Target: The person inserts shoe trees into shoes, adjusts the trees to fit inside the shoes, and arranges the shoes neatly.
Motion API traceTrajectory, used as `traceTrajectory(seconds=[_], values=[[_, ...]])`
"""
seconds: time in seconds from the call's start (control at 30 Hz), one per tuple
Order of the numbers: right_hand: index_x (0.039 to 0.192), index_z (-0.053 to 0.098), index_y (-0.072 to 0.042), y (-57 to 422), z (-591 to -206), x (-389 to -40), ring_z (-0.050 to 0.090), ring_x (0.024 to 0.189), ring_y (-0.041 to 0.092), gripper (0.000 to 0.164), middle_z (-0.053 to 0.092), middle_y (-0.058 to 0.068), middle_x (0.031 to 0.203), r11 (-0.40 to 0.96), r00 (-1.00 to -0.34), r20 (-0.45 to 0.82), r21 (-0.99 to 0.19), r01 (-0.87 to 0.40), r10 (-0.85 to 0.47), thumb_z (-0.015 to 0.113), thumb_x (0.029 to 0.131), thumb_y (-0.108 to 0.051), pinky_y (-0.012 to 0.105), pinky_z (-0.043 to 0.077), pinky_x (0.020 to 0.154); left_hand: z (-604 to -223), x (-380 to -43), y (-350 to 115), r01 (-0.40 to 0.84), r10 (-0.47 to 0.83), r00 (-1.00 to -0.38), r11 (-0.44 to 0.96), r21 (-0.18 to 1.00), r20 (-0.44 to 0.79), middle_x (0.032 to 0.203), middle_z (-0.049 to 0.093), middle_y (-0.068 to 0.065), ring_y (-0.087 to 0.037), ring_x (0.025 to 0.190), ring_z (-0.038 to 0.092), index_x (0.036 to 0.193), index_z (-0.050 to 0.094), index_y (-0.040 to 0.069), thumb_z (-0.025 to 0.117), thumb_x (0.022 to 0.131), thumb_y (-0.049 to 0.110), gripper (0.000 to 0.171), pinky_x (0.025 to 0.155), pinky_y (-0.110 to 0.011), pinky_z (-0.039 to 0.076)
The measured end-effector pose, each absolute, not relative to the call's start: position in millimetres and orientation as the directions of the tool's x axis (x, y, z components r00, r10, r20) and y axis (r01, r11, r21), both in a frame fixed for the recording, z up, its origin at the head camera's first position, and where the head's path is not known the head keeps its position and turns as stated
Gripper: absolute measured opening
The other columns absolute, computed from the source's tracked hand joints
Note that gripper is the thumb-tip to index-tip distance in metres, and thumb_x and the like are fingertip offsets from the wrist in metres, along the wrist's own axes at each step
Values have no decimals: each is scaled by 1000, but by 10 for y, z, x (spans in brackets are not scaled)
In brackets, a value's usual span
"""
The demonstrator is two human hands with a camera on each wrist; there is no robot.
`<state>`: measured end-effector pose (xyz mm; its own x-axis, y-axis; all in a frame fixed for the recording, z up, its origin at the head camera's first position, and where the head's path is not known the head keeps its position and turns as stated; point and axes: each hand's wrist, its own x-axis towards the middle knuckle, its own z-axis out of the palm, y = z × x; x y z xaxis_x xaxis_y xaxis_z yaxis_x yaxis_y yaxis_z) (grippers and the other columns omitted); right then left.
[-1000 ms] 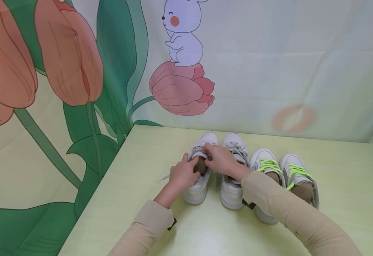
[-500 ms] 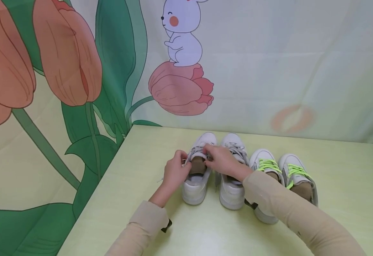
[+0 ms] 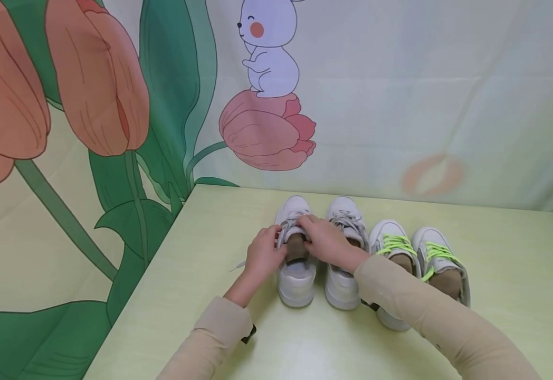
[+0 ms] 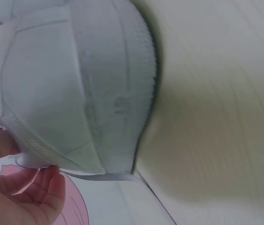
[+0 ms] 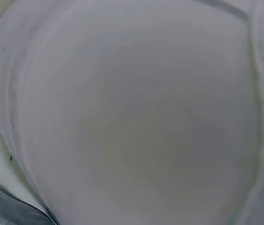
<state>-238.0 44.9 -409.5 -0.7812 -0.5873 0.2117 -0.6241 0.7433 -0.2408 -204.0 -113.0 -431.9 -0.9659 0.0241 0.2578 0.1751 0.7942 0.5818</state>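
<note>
The leftmost white sneaker (image 3: 297, 289) stands toe away, with grey laces and a brown tongue lining. My left hand (image 3: 263, 256) pinches its left upper edge; in the left wrist view, the thumb and fingers (image 4: 52, 192) lie on both sides of that edge. On the opposite side of the opening my right hand (image 3: 326, 240) grips the sneaker's right upper edge, its fingertips partly hidden. One loose lace (image 4: 157, 199) trails off the left side. A white shoe surface (image 5: 136, 112) fills the right wrist view, where no fingers show.
Just right stands the matching grey-laced sneaker (image 3: 343, 290), partly behind my right hand. Two white sneakers with neon green laces, one nearer (image 3: 390, 232) and one farther right (image 3: 430, 237), stand beside it, close under my right forearm. A printed backdrop (image 3: 352, 132) rises behind the table (image 3: 200, 237).
My left hand has shifted from over the opening to the left edge. The leftmost sneaker has turned slightly, heel to the right and toe to the left. My right hand stays at its edge.
</note>
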Motion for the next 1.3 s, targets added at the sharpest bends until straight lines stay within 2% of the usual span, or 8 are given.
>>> traceTrajectory(seconds=[0.23,0.4,0.5,0.73,0.93,1.07,1.17,1.3], values=[[115,48,-6,445,-4091,-2386,56,101,28,40,54,13,118,748,-782,200,-229,-623,-591,61,77,-6,38,45,82,-4339,-2064,-1113,198,39,-953,830,522,300,96,58,-13,-26,85,57,111,55,4,62,78,18,37,72,-39,46],[112,51,-5,457,-4102,-2402,57,100,26,31,56,13,114,738,-773,223,-231,-634,-594,58,82,-10,37,46,82,-4335,-2070,-1080,170,36,-959,867,469,281,96,58,-14,-29,83,58,113,54,3,61,80,22,39,70,-39,47],[107,52,-6,457,-4104,-2411,58,95,24,25,58,11,107,736,-776,231,-247,-630,-587,57,84,-11,35,47,79,-4339,-2071,-1067,163,34,-958,880,446,284,95,58,-14,-29,80,58,113,54,4,62,80,23,39,68,-39,47],[95,50,-9,405,-4080,-2420,54,73,19,19,55,6,90,750,-793,226,-259,-608,-565,61,79,-7,31,44,64,-4335,-2080,-1055,146,13,-954,893,426,298,92,58,-13,-28,79,59,109,56,4,64,79,24,37,66,-39,47],[94,48,-10,377,-4072,-2415,49,68,17,19,53,4,86,765,-808,207,-261,-589,-552,60,79,-5,28,42,60,-4318,-2095,-1057,130,-2,-955,897,423,297,90,60,-12,-28,79,59,104,56,5,65,77,24,34,66,-38,47],[95,49,-9,398,-4054,-2417,50,70,17,19,53,5,88,756,-804,194,-274,-595,-562,59,80,-6,29,43,61,-4322,-2097,-1069,141,10,-954,898,418,300,90,59,-11,-27,77,59,105,56,6,65,78,25,35,64,-37,47],[100,51,-8,438,-4031,-2429,53,77,18,20,56,7,94,737,-802,164,-321,-594,-575,59,81,-9,31,44,67,-4341,-2083,-1086,159,25,-952,893,421,306,92,59,-12,-27,78,59,109,55,7,64,78,26,37,64,-38,47],[105,54,-6,516,-3962,-2435,56,88,19,22,59,9,103,701,-795,128,-403,-588,-593,56,83,-9,33,45,75,-4384,-2071,-1113,173,36,-954,877,449,297,104,58,-14,-29,88,59,121,48,10,62,79,27,47,70,-41,47]])
